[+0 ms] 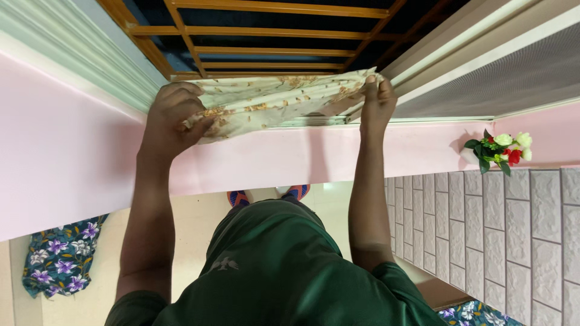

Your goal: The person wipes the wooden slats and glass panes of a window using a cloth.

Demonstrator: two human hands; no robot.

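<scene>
A cream curtain [278,99] with a brown leaf pattern is stretched across the bottom of a window. My left hand [172,118] grips its bunched left end against the pink sill. My right hand [377,99] pinches the curtain's right edge beside the sliding window frame [483,66]. Both arms reach out from my green shirt at the frame's bottom.
An orange window grille [266,33] stands behind the curtain. A small bunch of white and red artificial flowers [501,151] sits on the pink ledge at right. Grey stone-pattern wall [483,229] lies at right; floral blue cloth [60,253] lies at left.
</scene>
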